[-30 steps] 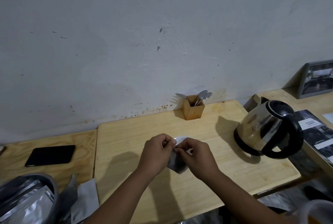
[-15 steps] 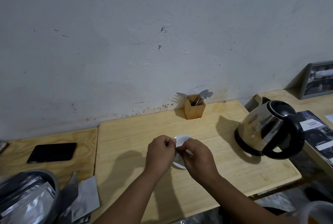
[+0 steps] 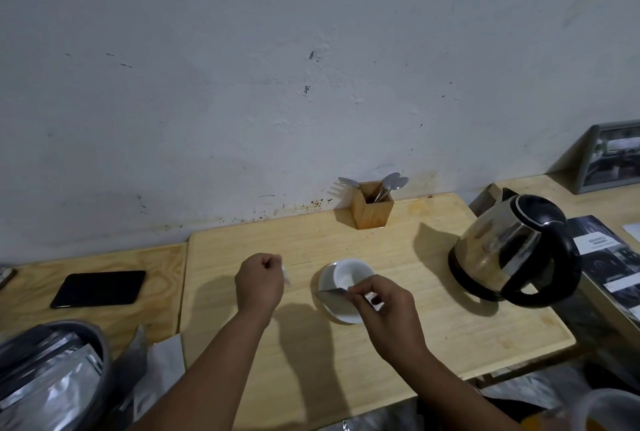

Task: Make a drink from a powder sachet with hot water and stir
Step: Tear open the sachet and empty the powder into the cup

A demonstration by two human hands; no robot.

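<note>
A white cup (image 3: 349, 273) stands on a white saucer (image 3: 341, 312) in the middle of the wooden board (image 3: 346, 371). My right hand (image 3: 384, 306) pinches a silver sachet (image 3: 334, 293) right at the cup's near rim. My left hand (image 3: 259, 281) is off to the left of the cup, closed on a small torn-off strip (image 3: 286, 274). A steel kettle (image 3: 512, 250) with a black handle sits at the right. Spoons (image 3: 391, 184) stand in a wooden holder (image 3: 372, 210) by the wall.
A black phone (image 3: 98, 288) lies on the left table. A grey bin (image 3: 52, 375) of silver sachets is at lower left, with loose sachets (image 3: 159, 371) beside it. A booklet (image 3: 606, 257) and a picture frame (image 3: 613, 156) are at right.
My hands, together on the sachet before, have pulled apart. The left went left with the torn strip; the right keeps the sachet at the cup, which now shows.
</note>
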